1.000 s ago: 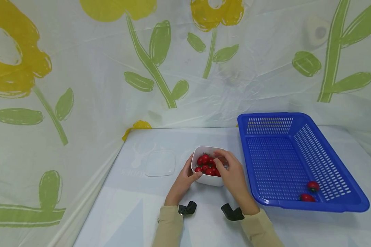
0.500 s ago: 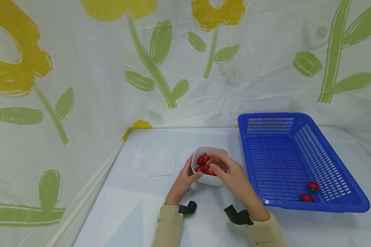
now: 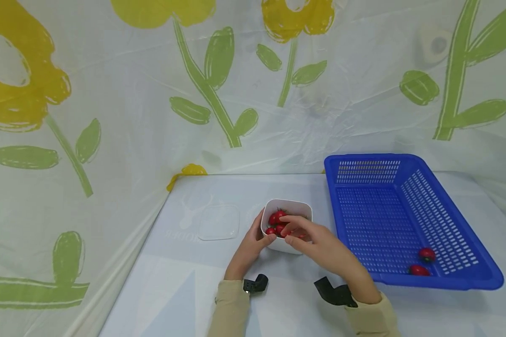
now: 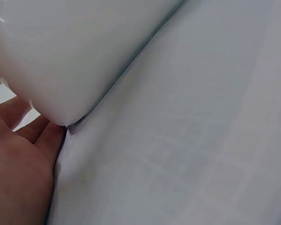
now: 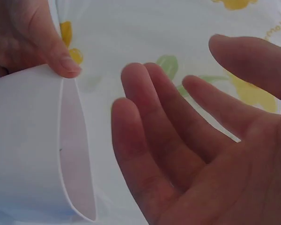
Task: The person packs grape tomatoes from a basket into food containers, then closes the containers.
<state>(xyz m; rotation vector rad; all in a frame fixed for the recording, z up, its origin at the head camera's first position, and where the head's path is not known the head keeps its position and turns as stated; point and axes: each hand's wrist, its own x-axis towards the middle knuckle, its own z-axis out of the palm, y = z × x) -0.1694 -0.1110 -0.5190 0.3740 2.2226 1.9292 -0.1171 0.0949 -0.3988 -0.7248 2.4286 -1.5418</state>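
Observation:
A white square container (image 3: 283, 246) stands on the table, holding several red cherry tomatoes (image 3: 274, 218). My left hand (image 3: 248, 248) grips its left side, thumb at the rim; in the left wrist view its fingers reach round the container's lower corner. Over the container's right half is my right hand (image 3: 322, 245), covering some of the tomatoes in the head view. In the right wrist view the right hand's fingers (image 5: 129, 126) are spread and slightly bent, with nothing between them, and the thumb stands apart.
A large blue plastic basket (image 3: 367, 220) sits to the right, with two cherry tomatoes (image 3: 427, 254) in its near right corner. A clear square lid (image 3: 219, 222) lies flat left of the container. A flower-printed curtain (image 3: 130, 93) hangs behind and at the left.
My right hand has turned, its wrist swinging to the right while its fingertips shifted left over the cherry tomatoes. The left hand and the container have stayed in place.

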